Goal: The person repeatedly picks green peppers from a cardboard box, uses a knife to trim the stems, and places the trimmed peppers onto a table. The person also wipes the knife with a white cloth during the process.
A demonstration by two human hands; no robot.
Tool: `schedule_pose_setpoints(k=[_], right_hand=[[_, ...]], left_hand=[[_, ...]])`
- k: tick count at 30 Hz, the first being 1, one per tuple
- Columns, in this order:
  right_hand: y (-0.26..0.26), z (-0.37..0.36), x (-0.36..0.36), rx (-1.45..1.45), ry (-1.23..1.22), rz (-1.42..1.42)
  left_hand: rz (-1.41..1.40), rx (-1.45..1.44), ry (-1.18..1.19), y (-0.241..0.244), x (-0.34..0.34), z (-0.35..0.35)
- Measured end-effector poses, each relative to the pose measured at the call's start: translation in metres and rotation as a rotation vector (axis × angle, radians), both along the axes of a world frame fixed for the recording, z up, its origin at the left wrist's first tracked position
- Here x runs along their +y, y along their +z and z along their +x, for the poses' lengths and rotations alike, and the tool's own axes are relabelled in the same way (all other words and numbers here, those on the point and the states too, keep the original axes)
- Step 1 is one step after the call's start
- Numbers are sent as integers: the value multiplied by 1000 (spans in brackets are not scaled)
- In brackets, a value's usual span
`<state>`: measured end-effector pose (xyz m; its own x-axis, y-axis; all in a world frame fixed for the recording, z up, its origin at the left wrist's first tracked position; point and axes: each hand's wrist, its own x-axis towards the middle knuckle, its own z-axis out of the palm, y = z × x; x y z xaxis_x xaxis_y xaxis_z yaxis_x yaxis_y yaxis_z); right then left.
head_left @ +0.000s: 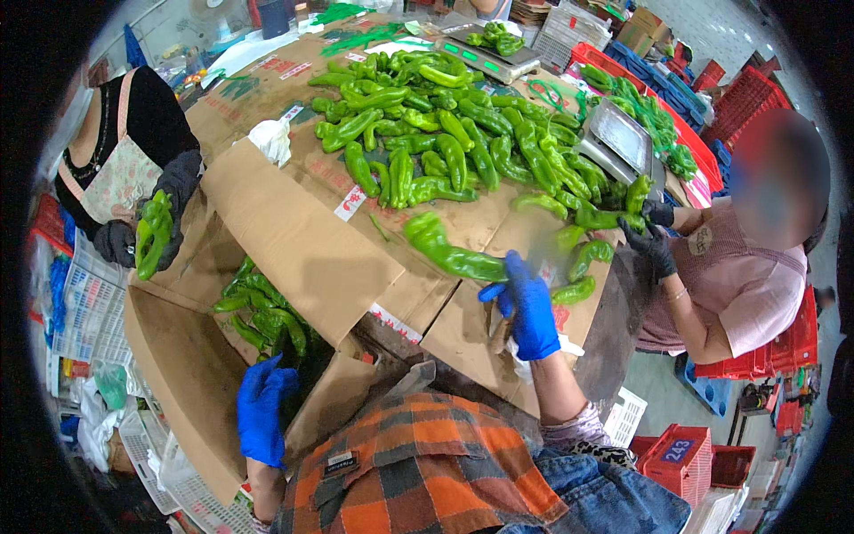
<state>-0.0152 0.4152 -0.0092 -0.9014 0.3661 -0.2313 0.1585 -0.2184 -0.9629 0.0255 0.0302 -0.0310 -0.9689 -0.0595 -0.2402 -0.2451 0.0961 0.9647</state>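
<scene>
My right hand [530, 310], in a blue glove, grips the end of a long green pepper [454, 253] above the cardboard-covered table. My left hand [263, 407], also blue-gloved, is at the near edge of an open cardboard box [180, 360]; its fingers are partly spread and I see nothing in them. Green peppers [267, 310] lie inside that box. A large heap of green peppers [427, 127] covers the middle of the table, beyond my right hand. Several loose peppers [590, 257] lie to the right of that hand.
A person at the right [727, 267] in black gloves handles peppers; another at the left [127, 160] holds a pepper. Digital scales [490, 57] [617, 137] stand behind and right of the heap. A red crate [694, 157] holds bagged peppers. A raised box flap [300, 247] overlaps the table.
</scene>
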Motion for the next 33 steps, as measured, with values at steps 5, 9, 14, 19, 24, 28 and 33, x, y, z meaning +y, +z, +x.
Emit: schedule_pose_setpoints(k=[5, 9, 14, 19, 24, 28, 33], right_hand=[[-15, -15, 69, -72, -67, 237], [-32, -31, 111, 11, -65, 220], [-16, -26, 122, 29, -201, 116], [-3, -8, 120, 90, -35, 121], [7, 1, 98, 118, 78, 61], [10, -7, 72, 129, 158, -11], [4, -21, 25, 179, 173, 6]], left_hand=[[14, -14, 91, -19, -15, -4], [31, -64, 161, -33, -28, -3], [-25, -102, 168, -43, -41, -1], [-18, -112, 180, -36, -34, -1], [-10, -112, 184, -34, -26, -3], [10, -141, 202, -29, -25, -5], [-1, -170, 206, -28, -27, -7]])
